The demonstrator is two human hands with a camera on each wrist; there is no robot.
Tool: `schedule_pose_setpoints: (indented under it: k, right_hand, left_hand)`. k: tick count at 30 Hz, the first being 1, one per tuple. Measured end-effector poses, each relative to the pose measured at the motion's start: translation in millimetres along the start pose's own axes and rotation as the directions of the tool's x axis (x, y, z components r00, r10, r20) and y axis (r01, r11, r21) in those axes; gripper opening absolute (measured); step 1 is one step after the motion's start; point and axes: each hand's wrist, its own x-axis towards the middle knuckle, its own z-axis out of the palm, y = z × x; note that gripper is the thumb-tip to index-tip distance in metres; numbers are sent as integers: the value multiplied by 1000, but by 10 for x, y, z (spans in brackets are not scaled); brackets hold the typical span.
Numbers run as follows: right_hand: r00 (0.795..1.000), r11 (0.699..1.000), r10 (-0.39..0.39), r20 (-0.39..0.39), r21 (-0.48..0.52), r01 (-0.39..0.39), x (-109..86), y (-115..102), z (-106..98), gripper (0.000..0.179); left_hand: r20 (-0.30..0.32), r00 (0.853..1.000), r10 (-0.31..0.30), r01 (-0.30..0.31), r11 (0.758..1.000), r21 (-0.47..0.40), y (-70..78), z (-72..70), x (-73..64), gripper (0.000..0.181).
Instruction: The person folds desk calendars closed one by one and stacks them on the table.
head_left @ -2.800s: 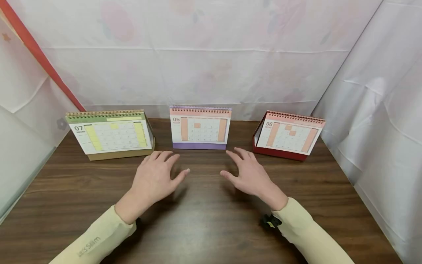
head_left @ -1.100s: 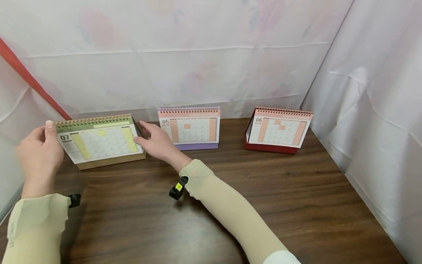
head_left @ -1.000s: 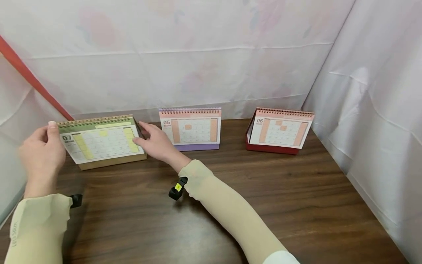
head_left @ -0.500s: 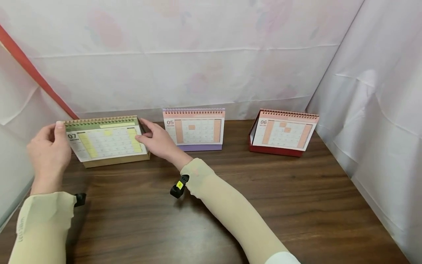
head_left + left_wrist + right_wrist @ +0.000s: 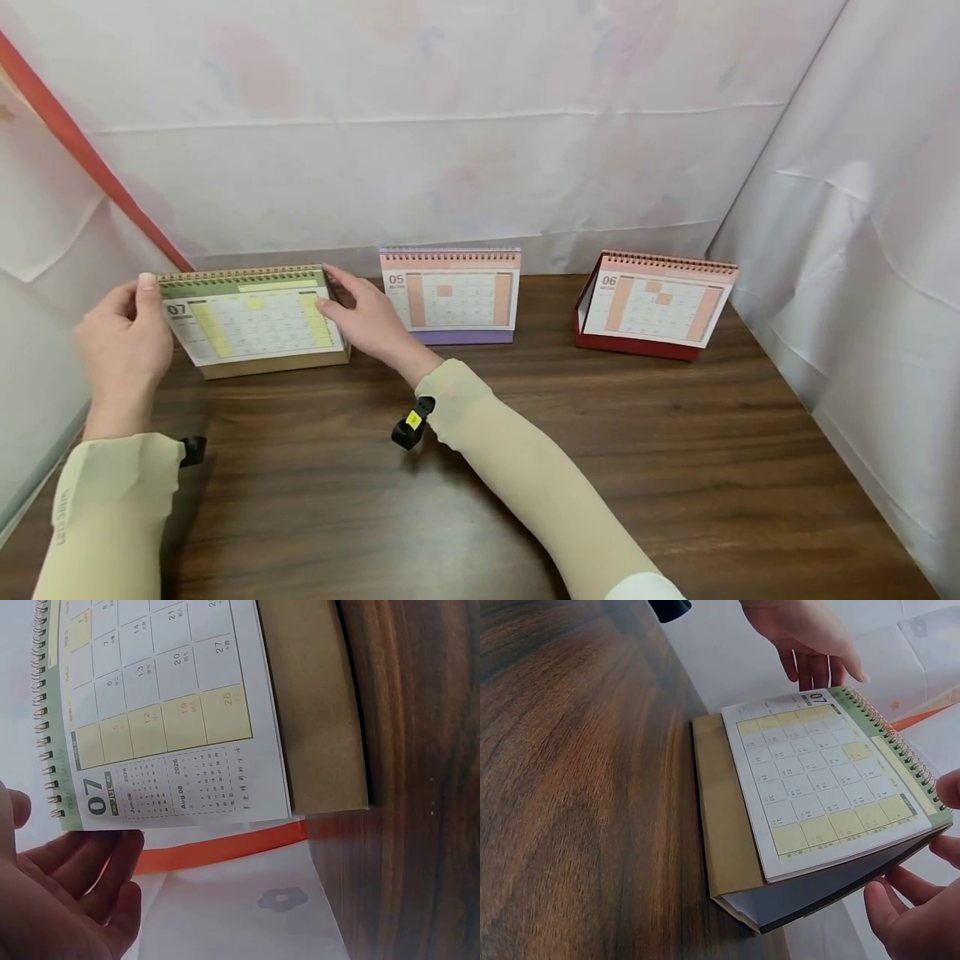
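Observation:
A desk calendar [image 5: 247,325] with a green header, page "07" and a brown base stands on the table at left in the head view. At its left edge is my left hand [image 5: 123,350]. The left wrist view shows its fingers [image 5: 112,862] loosely bent beside the page edge, thumb apart near the spiral. My right hand [image 5: 371,325] is at the opposite edge, thumb over the page front, index finger behind the upper corner. In the right wrist view, the thumb [image 5: 951,789] and fingers lie on either side of that edge. Its grip is light.
A purple-based desk calendar [image 5: 450,300], page "05", stands beside my right hand. Farther right is a red-based desk calendar [image 5: 652,308], page "06". A white curtain [image 5: 480,150] hangs behind the dark wood table [image 5: 600,433], with more cloth at both sides.
Both hands have gone left from mid-table to the sides of the green calendar. Over the last second they hold nearly still there, while the head view shifts a little.

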Motion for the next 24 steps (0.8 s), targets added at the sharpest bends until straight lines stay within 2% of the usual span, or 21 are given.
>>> schedule_pose_setpoints:
  k: [4,7,9,12,15,18,22,24]
  right_hand:
    - [1000,1000,3,2,27,-3,-23,-9,-6,53]
    - [1000,999,-2,5,53,2,-39,-16,-9,51]
    - [1000,997,-8,7,71,8,-45,-27,-7,50]
    - [1000,993,-8,3,119,7,-44,-44,-8,50]
    - [1000,977,2,4,212,-3,-34,-64,-15,51]
    - [1000,949,0,14,314,-4,-21,-86,-29,51]
    - [1000,911,-8,20,412,-2,-13,-129,-46,51]
    - [1000,901,-13,19,435,4,-12,-147,-56,52]
  left_hand:
    - [15,1000,-9,9,1000,-27,9,5,-12,59]
    - [32,999,-36,38,997,-73,9,4,-10,58]
    - [37,998,-56,60,989,-134,-4,-5,-4,56]
    - [32,996,-79,84,965,-250,-25,-6,9,50]
    - [33,994,-99,105,925,-366,-26,-17,13,44]
    - [52,989,-138,145,860,-488,5,-31,6,39]
    - [72,981,-178,185,775,-604,45,-42,-1,34]
    - [71,980,-185,189,761,-620,52,-44,2,32]
